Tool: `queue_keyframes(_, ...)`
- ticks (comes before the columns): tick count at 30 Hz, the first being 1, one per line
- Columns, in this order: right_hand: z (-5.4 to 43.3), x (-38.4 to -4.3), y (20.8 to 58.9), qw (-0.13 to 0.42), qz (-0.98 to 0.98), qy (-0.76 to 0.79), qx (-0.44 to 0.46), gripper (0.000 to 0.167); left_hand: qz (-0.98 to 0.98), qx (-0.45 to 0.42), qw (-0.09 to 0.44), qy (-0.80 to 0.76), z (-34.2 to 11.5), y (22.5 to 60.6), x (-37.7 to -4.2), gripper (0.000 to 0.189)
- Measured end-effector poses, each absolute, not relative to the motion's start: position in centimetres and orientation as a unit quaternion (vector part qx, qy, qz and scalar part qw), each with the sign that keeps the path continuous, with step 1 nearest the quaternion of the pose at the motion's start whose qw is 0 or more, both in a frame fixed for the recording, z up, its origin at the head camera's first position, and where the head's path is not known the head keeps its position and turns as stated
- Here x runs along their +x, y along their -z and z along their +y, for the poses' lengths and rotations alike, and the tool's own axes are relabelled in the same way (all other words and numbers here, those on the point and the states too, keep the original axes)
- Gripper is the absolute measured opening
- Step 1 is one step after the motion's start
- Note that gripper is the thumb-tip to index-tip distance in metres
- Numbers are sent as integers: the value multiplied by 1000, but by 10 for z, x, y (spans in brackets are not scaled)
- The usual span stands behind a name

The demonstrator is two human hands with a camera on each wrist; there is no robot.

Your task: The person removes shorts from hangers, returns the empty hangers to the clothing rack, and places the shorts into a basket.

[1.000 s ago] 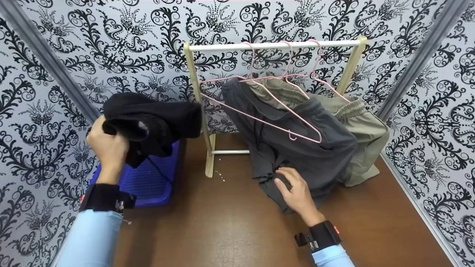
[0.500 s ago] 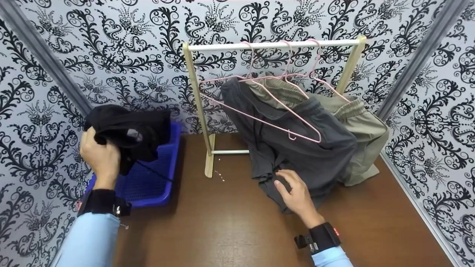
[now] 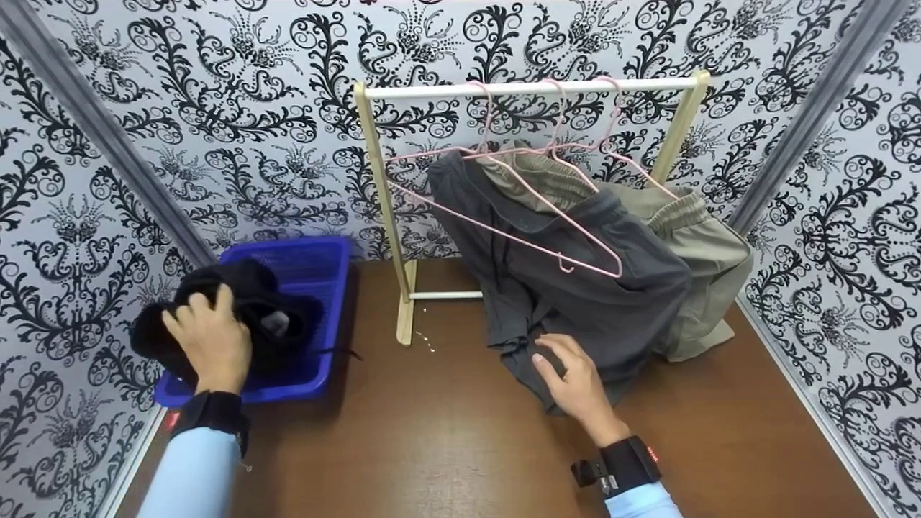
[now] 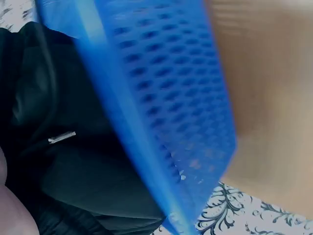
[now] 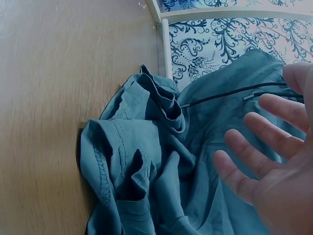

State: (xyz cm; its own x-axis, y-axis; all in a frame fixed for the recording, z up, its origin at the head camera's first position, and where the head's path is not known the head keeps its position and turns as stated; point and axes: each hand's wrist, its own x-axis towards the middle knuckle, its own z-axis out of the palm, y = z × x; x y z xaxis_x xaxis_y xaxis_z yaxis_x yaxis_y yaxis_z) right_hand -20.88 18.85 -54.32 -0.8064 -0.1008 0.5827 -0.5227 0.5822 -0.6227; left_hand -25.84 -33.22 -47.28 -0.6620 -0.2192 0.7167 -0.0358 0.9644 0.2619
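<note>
A black garment (image 3: 248,277) with a drawstring lies bunched in the blue basket (image 3: 332,334), part of it over the left rim. On top of it is my left hand (image 3: 212,342), its fingers spread. In the left wrist view the garment (image 4: 73,171) fills the near side of the basket wall (image 4: 176,83), and only a sliver of the hand shows. Dark grey drawstring shorts (image 3: 575,288) hang on the rack. Beside their lower hem my right hand (image 3: 579,381) stays with loosely bent fingers, holding nothing; the right wrist view shows this hand (image 5: 264,166) in front of the grey cloth.
A wooden rack with a white rail (image 3: 432,91) stands at the back, carrying several pink hangers (image 3: 566,265). Beige shorts (image 3: 712,266) hang behind the grey pair. Patterned walls close in the brown tabletop (image 3: 432,432).
My left hand has moved down and left, bringing the black garment into the basket, and its fingers have loosened from their grip. The right hand has barely moved.
</note>
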Motion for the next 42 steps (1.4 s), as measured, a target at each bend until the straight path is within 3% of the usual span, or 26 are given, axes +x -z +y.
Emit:
queue_keyframes(7, 190, -207, 546, 243, -859, -418, 170, 25, -955, 40, 288, 50, -321, 498, -254, 33)
queue_keyframes(14, 192, -205, 548, 241, -860, -415, 174, 25, -988, 23, 118, 94, -302, 500, -253, 55)
queue_keyframes(18, 194, -203, 548, 228, -863, -418, 168, 26, -988, 21, 58, 143, -288, 492, -253, 51)
queue_keyframes(24, 196, -203, 548, 224, -865, -418, 164, 26, -981, -27, 64, 181, -275, 489, -244, 18)
queue_keyframes(30, 198, -203, 548, 230, -864, -417, 164, 26, -979, -66, 38, 188, -270, 490, -230, 42)
queue_keyframes(33, 198, -203, 547, 229, -864, -418, 162, 26, -979, -80, 44, 182, -269, 491, -226, 32)
queue_keyframes(36, 198, -202, 546, 224, -865, -420, 158, 26, -975, -75, 83, 193, -269, 493, -226, 19)
queue_keyframes(42, 198, -202, 547, 232, -863, -418, 162, 26, -947, -31, 233, 220, -279, 498, -226, 13)
